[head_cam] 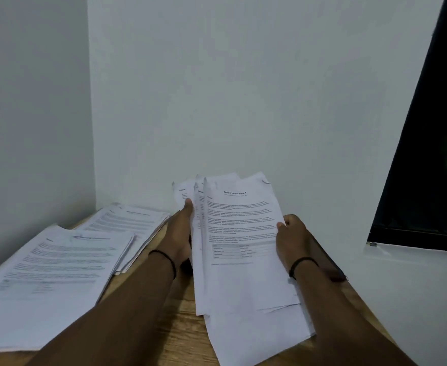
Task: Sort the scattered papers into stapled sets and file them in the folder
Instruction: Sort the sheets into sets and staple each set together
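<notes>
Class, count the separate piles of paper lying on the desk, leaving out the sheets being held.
2: a near pile at the left, and a far pile behind it by the corner. Others may lie out of view.

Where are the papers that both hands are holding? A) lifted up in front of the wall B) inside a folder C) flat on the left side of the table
A: the left hand and right hand grip the fanned papers by their side edges, raised and tilted in front of the wall.
</notes>
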